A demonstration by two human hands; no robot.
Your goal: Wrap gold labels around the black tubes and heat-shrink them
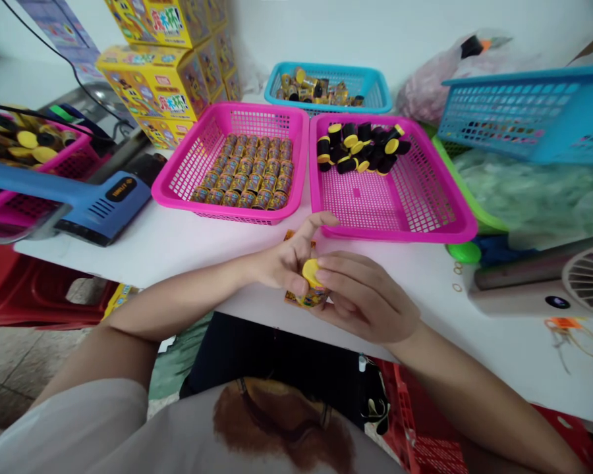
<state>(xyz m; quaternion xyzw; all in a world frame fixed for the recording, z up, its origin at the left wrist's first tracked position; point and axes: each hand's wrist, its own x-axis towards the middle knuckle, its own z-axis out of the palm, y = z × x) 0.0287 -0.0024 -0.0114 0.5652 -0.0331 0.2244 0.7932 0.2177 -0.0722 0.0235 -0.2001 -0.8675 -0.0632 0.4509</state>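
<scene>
A person's bare left hand (281, 263) and right hand (360, 296) are grasping a round yellow plastic cap (311, 271) above the near edge of a white counter (178, 253), the right fingers curling over it while the left forefinger is extending toward 1 o'clock. A small printed orange-and-yellow packet (304, 297) is showing directly below the cap, its long axis hard to tell. A magenta plastic mesh basket (400, 234) holding black-and-yellow caps is sitting at 1 o'clock.
</scene>
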